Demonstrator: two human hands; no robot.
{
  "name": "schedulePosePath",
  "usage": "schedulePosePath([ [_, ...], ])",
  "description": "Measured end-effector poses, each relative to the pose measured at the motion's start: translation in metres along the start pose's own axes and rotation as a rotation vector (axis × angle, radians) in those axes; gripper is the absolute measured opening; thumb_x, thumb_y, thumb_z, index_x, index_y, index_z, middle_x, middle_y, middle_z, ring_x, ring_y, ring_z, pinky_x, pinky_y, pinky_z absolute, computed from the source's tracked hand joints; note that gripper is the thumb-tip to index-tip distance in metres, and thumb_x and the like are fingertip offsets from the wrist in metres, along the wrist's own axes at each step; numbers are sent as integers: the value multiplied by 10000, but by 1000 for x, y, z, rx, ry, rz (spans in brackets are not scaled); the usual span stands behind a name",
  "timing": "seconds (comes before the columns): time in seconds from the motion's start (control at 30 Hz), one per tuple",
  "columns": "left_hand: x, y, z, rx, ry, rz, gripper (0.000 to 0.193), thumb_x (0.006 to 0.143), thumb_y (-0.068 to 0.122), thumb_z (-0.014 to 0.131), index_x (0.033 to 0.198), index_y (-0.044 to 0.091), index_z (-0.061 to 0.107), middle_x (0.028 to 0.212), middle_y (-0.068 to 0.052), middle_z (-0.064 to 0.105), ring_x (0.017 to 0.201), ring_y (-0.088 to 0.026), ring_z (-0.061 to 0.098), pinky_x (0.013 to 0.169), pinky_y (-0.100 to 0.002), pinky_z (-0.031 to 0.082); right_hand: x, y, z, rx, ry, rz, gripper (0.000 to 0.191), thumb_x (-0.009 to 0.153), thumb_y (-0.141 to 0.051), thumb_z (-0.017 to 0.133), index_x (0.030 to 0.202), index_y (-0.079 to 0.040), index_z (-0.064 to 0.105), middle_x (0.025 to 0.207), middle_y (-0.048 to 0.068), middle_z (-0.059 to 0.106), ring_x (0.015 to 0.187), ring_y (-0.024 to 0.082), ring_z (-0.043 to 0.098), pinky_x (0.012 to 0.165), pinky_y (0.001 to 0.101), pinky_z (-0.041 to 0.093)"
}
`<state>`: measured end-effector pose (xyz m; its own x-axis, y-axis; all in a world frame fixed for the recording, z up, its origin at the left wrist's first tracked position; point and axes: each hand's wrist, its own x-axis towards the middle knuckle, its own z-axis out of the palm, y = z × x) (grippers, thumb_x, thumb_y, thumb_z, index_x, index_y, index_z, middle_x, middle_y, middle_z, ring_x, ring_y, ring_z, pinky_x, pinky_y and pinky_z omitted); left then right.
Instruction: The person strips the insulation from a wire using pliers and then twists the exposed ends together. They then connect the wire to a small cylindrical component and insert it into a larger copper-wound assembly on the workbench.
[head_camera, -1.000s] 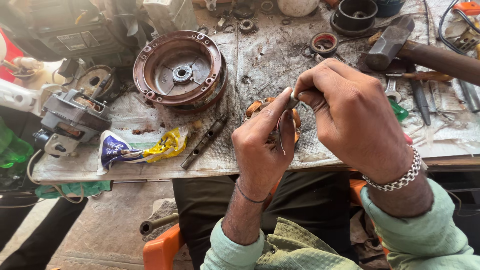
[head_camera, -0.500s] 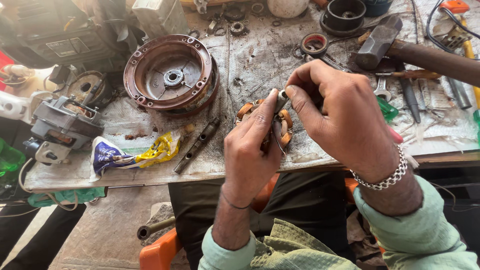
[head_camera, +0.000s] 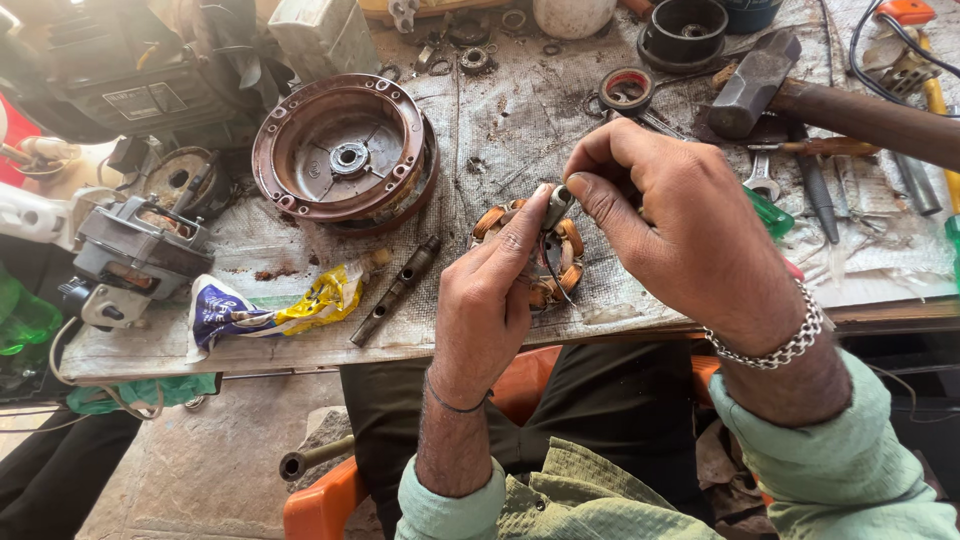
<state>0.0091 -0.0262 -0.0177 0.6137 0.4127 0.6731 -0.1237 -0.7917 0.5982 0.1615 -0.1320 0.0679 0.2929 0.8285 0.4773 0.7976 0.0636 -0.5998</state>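
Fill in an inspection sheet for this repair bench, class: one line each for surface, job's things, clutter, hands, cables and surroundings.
Surface: workbench covered with a stained, gritty cloth.
Job's things: copper-wound coil ring lying on the cloth; small grey part pinched above it.
Clutter: round rusty motor cover, dark metal rod, crumpled blue and yellow wrapper, hammer, bearings and rings at the far edge.
Hands: left hand and right hand both pinch the grey part, fingertips meeting.
Cables: black cable loops at the far right corner.
Surroundings: grey motor unit at the left edge; orange seat below.
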Motion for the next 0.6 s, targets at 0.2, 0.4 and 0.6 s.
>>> schedulePosePath([
  [0.2,0,-1,2,27,25,6,724,836,-188,545,1498,105,541,1285,-187,709,1117,-320,749,951,-399,603,-2,-6,-5,-96,14,-69,130,985,-65,699,1058,38,666,890,141,714,746,231,713,651,334,534],
  [0.4,0,-2,4,50,47,11,652,875,-164,555,1473,95,569,1255,-180,720,1081,-316,757,914,-399,606,-13,-16,-22,-161,-41,-285,177,896,-33,745,1067,-34,699,981,114,689,815,240,720,681,335,564],
  [0.6,0,-1,7,47,89,25,577,925,-142,569,1454,87,584,1285,-177,715,1144,-312,753,947,-392,612,-13,-12,-17,-210,-146,-380,246,800,-58,772,1042,-31,739,938,95,701,824,295,689,699,393,552],
])
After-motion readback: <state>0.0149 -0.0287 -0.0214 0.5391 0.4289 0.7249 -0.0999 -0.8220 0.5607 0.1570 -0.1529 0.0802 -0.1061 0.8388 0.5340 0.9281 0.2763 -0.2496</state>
